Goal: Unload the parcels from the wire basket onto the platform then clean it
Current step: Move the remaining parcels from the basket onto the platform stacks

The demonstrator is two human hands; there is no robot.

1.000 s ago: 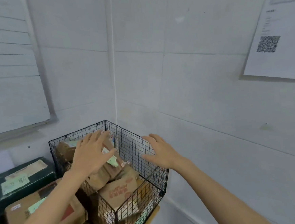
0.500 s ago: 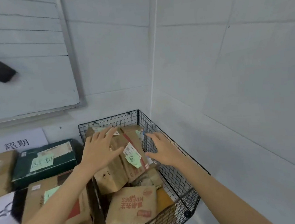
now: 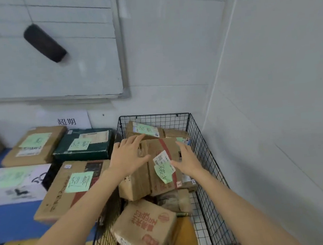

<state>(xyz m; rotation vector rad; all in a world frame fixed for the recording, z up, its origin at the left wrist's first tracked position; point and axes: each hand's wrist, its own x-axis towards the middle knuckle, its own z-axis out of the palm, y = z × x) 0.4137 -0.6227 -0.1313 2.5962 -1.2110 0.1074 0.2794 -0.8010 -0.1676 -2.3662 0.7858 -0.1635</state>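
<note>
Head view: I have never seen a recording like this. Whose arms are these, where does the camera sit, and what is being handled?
No machine here: a person wears the camera on their head, so it looks down along their own bare arms. The left hand lies with straight fingers on the top cardboard parcel in the black wire basket; the right hand is open at its other side. Neither grips it yet. More parcels fill the basket. Left of it, labelled boxes lie on a blue platform.
</note>
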